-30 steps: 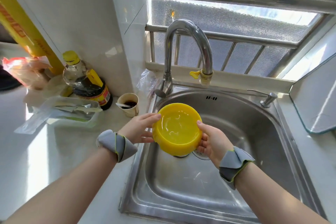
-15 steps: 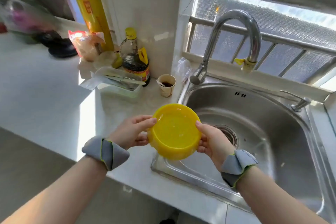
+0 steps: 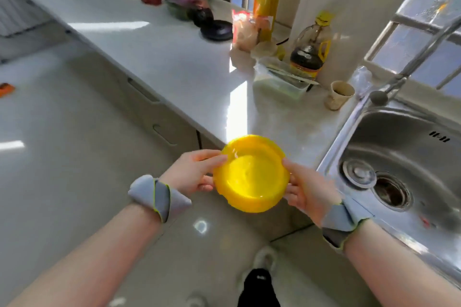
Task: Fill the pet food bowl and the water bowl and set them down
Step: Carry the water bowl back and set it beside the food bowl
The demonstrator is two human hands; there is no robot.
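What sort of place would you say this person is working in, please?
Most likely a home kitchen: a stainless steel sink with a tap sits in a white countertop, and a dark sauce bottle stands against the wall beside a window.

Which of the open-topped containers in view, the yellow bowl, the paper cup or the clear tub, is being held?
The yellow bowl, gripped between both hands; the paper cup and clear tub rest on the counter.
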